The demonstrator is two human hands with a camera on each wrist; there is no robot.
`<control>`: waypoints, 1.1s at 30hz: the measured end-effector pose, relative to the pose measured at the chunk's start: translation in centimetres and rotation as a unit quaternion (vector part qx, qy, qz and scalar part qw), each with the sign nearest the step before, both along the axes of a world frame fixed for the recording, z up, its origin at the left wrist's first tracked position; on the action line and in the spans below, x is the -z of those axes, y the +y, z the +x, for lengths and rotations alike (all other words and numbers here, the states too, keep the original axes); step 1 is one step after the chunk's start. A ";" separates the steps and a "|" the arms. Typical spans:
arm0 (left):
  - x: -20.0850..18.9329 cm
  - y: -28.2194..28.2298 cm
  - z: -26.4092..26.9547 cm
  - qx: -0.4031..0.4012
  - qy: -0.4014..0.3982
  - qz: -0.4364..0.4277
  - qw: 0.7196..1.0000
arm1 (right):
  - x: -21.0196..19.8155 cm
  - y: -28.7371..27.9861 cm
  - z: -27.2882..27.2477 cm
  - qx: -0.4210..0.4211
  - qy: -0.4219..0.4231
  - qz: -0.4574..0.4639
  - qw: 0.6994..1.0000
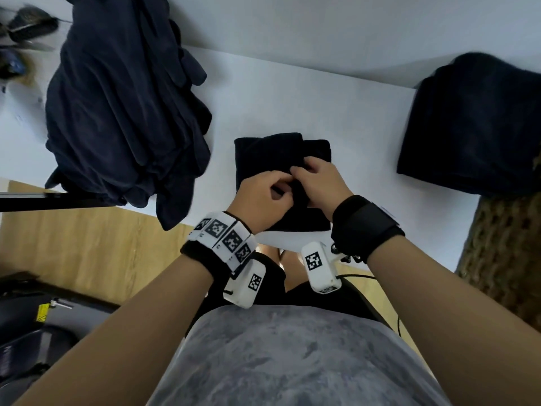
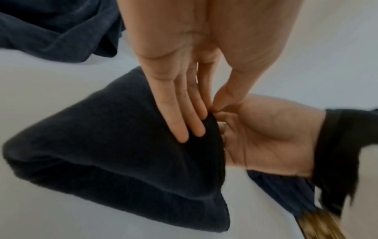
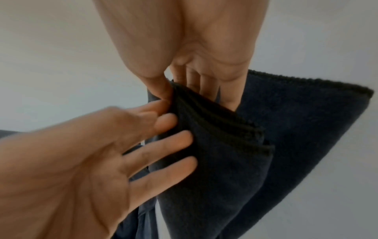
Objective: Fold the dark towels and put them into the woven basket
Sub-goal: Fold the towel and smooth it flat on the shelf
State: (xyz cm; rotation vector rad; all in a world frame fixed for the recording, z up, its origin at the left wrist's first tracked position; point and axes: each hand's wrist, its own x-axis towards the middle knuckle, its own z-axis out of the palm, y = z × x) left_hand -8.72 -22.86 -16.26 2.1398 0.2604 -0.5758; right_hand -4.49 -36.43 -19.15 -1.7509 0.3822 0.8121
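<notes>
A dark folded towel [image 1: 278, 153] lies on the white table [image 1: 366, 118] straight in front of me. Both hands meet at its near middle. My left hand [image 1: 282, 186] pinches the fold's edge between thumb and forefinger, its other fingers lying straight on the cloth [image 2: 102, 145]. My right hand [image 1: 295, 171] grips the stacked layers [image 3: 225, 129], thumb on one side and fingers behind. In the wrist views the left hand [image 2: 208, 111] and right hand [image 3: 178, 92] nearly touch. The woven basket [image 1: 503, 244] stands at the right, with folded dark towels [image 1: 474, 121] heaped in it.
A loose pile of unfolded dark towels [image 1: 123, 106] covers the table's left side and hangs over its near edge. Wooden floor [image 1: 87, 247] and black equipment [image 1: 26, 317] lie below left. Small dark objects [image 1: 26, 27] sit at the far left corner.
</notes>
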 end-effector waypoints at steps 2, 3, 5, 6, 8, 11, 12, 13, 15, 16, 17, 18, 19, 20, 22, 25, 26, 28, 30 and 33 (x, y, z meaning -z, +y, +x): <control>-0.3 0.9 0.1 -0.066 0.024 -0.061 0.996 | 0.0 -0.8 0.1 0.009 -0.022 -0.020 1.000; -0.3 1.5 0.2 -0.087 0.026 -0.063 0.994 | -0.1 -1.4 0.0 0.012 -0.028 -0.029 0.999; 0.1 3.1 0.6 -0.102 0.019 -0.005 0.995 | -0.1 -2.5 0.1 0.018 -0.030 -0.040 0.999; 0.5 3.9 0.8 -0.105 0.020 0.036 0.994 | -0.1 -3.0 0.1 0.019 -0.026 -0.044 0.998; 1.4 5.2 1.2 -0.109 0.047 0.100 0.988 | 0.2 -3.9 0.0 0.008 -0.009 -0.062 0.998; 2.6 5.8 1.3 -0.107 0.119 0.126 0.979 | 0.8 -4.3 -0.3 -0.023 -0.003 -0.126 0.992; 3.0 5.7 1.3 -0.114 0.136 0.116 0.977 | 1.0 -4.3 -0.4 -0.024 -0.021 -0.156 0.987; 3.3 5.6 1.3 -0.131 0.148 0.097 0.976 | 1.1 -4.2 -0.6 -0.023 -0.039 -0.184 0.982; 3.7 5.2 1.4 -0.178 0.162 0.048 0.969 | 1.2 -4.0 -0.7 -0.017 -0.051 -0.214 0.975; 3.8 5.0 1.5 -0.193 0.168 0.031 0.966 | 1.3 -3.9 -0.8 -0.009 -0.042 -0.213 0.976; 3.8 4.8 1.6 -0.195 0.174 0.022 0.965 | 1.3 -3.7 -0.9 0.001 -0.029 -0.203 0.979; 3.9 4.7 1.7 -0.185 0.179 0.022 0.966 | 1.4 -3.4 -1.0 0.012 -0.016 -0.190 0.982; 4.0 4.6 1.7 -0.169 0.179 0.030 0.969 | 1.4 -3.2 -1.1 0.021 -0.003 -0.180 0.983; 4.1 4.6 1.8 -0.155 0.178 0.038 0.971 | 1.5 -2.9 -1.2 0.026 0.007 -0.171 0.985; 4.1 4.5 1.9 -0.147 0.177 0.040 0.972 | 1.8 -2.6 -1.5 0.031 0.027 -0.155 0.987; 4.3 4.8 2.4 -0.138 0.182 0.028 0.973 | 2.2 -2.6 -1.6 0.037 0.053 -0.130 0.989; 4.4 4.9 2.6 -0.130 0.181 0.024 0.974 | 2.2 -2.7 -1.6 0.042 0.067 -0.110 0.991; 4.4 5.0 2.8 -0.109 0.178 0.016 0.978 | 1.7 -2.8 -1.9 0.054 0.095 -0.069 0.992; 4.1 4.7 3.0 -0.092 0.178 -0.002 0.980 | 1.0 -3.0 -2.4 0.080 0.098 -0.051 0.991; 2.8 3.9 3.7 -0.095 0.183 -0.067 0.976 | -1.0 -3.8 -2.8 0.120 0.060 -0.047 0.990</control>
